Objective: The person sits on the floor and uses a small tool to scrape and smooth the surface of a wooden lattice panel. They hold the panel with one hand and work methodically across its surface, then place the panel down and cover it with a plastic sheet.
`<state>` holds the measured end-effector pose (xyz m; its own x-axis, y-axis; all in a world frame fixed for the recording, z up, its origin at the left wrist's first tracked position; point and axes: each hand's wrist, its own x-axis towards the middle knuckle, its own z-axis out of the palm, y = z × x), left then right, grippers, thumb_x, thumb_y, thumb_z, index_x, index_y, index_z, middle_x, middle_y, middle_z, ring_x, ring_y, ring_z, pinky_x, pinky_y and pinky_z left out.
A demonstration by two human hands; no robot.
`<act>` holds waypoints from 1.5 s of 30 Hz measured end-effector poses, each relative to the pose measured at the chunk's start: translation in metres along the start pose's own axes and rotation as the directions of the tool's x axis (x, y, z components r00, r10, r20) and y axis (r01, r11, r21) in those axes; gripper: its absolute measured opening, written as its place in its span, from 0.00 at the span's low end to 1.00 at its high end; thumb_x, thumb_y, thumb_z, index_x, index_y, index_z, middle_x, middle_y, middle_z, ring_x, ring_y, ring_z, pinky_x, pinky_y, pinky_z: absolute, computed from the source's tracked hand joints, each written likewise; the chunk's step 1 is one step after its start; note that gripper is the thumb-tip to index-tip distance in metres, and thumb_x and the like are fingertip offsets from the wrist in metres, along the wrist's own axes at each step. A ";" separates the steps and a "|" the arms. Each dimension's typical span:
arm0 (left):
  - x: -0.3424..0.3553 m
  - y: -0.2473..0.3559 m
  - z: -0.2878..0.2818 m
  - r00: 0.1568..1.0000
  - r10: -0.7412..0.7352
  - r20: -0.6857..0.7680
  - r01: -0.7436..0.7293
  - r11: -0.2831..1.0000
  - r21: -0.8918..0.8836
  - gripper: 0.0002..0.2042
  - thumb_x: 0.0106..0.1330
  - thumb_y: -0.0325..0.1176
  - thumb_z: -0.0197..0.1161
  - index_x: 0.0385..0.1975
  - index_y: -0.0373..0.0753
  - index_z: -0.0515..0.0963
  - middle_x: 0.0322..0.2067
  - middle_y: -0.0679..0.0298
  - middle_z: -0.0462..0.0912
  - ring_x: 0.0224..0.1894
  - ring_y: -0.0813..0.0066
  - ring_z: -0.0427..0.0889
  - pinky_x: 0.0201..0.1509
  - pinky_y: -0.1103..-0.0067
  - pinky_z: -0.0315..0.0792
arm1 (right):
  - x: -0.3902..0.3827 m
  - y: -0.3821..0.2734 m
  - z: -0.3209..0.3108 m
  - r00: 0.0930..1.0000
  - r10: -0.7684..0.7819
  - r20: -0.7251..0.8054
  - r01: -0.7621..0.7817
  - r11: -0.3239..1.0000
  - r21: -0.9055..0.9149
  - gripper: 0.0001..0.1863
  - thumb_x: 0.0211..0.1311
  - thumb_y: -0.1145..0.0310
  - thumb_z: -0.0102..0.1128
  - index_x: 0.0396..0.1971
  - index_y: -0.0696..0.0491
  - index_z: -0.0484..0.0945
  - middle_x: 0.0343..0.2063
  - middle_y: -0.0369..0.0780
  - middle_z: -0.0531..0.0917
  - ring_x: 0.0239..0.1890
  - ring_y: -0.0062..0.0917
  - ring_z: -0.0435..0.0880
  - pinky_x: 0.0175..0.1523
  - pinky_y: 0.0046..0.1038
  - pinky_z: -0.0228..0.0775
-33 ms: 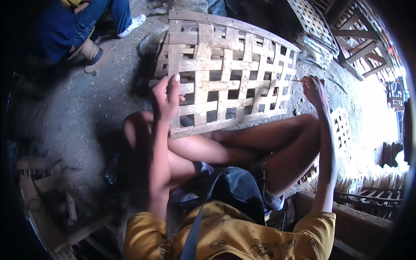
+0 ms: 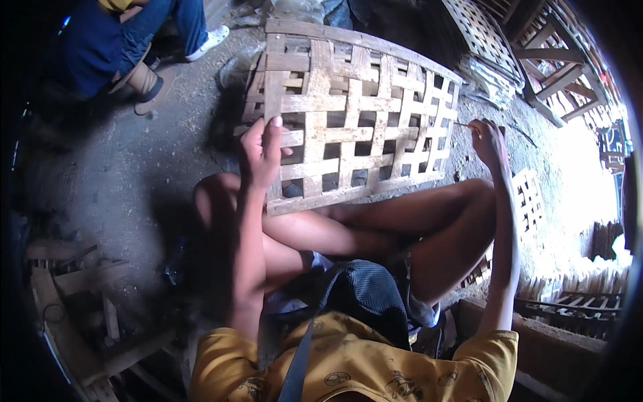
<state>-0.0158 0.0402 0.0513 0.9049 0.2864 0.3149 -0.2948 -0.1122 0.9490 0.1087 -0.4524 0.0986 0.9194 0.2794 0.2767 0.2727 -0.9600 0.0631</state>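
At the far left, a wooden frame stands in deep shadow, its outer parts lost at the dark rim of the view. Above it, another person in dark blue clothing is cut off by the upper edge; one white shoe shows clearly on the grey floor.

Left of centre, the left hand grips the left border of a woven panel, thumb on the near face; the fingers curl behind, mostly hidden, with tips showing just past the border slat. The panel, a lattice of pale, stained strips in a slatted frame, is tilted in front of the crossed legs. Whether its lower edge touches them cannot be told. Behind its left side, further slats are largely covered by it.

Below centre lies a dark mesh item, its kind unclear. The yellow shirt bears dark printed motifs, too small to make out as pictures or lettering.

To the right of the panel, the right hand is closed around a thin stick, whose tip points toward the panel's right border; contact is uncertain. Beyond stand stacked lattice panels and a wooden rack, cut off above. At the far right, glare hides much of the background.
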 end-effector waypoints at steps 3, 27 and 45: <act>0.012 0.010 0.004 0.988 0.100 0.120 -0.112 0.989 0.092 0.19 0.81 0.41 0.50 0.45 0.30 0.82 0.36 0.58 0.89 0.32 0.81 0.84 0.33 0.83 0.77 | -0.012 -0.010 -0.019 0.979 0.100 -0.175 -0.077 0.988 0.137 0.10 0.65 0.71 0.59 0.43 0.50 0.85 0.38 0.42 0.86 0.49 0.38 0.83 0.60 0.41 0.62; -0.014 0.137 0.032 0.923 0.310 0.230 -0.338 0.936 0.095 0.15 0.79 0.32 0.51 0.48 0.26 0.82 0.42 0.60 0.88 0.42 0.82 0.82 0.49 0.82 0.73 | 0.042 -0.183 0.008 0.659 0.506 -0.557 0.142 0.643 0.753 0.16 0.66 0.72 0.60 0.53 0.48 0.86 0.34 0.40 0.86 0.27 0.26 0.78 0.35 0.27 0.70; -0.018 0.148 0.050 0.891 0.378 0.252 -0.425 0.889 0.169 0.16 0.79 0.32 0.50 0.48 0.25 0.82 0.46 0.56 0.88 0.47 0.79 0.81 0.57 0.81 0.70 | 0.022 -0.179 -0.016 0.613 0.651 -0.448 0.132 0.475 0.870 0.17 0.64 0.70 0.57 0.50 0.56 0.86 0.42 0.50 0.88 0.41 0.40 0.89 0.52 0.35 0.77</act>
<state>-0.0602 -0.0287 0.1855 0.7724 -0.0273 0.6346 -0.5947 -0.3820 0.7074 0.0757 -0.2744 0.1086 0.6140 -0.4611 0.6406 0.4971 -0.4045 -0.7676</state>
